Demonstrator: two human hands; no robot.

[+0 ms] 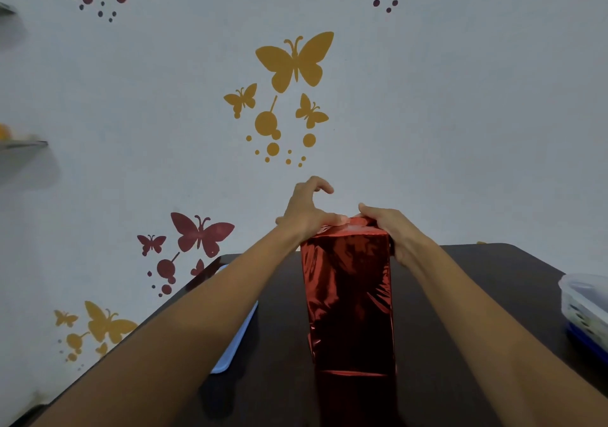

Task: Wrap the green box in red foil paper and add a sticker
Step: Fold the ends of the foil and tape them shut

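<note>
Near edge of the tabletop: two bare forearms reach forward over the dark tabletop [460, 295], one on each side of a tall red package.
Package: red foil paper [348, 295] covers an upright block that stands on the tabletop between the forearms. The foil is glossy and creased, with a sharp fold line low on the near face.
Green box: out of sight inside the foil, standing upright about midway across the tabletop.
Tray: a pale blue tray [237, 344] lies flat on the tabletop to the left of the package and apart from it. The left forearm crosses over part of it. The part that shows is plain blue surface.
Lidded container: a clear plastic container [585, 308] sits at the right edge of the tabletop, well apart from the package, with its lid on. It has a dark blue base, and dark patterned contents show through the wall. I cannot tell what they are.
Left hand: the left hand [306, 213] is at the top left of the package. Its thumb lies flat and presses the foil onto the top face, while its fingers arch up in the air and hold nothing.
Right hand: the right hand [391, 229] grips the top right corner of the package, with the thumb over the gathered foil on top and the fingers wrapped down the right side.
Wall: a pale wall [460, 114] rises behind the tabletop, with yellow and dark red butterfly decals [296, 61] and dots on it.
Shelves: small wall shelves [23, 145] jut in at the far left, blurred.
</note>
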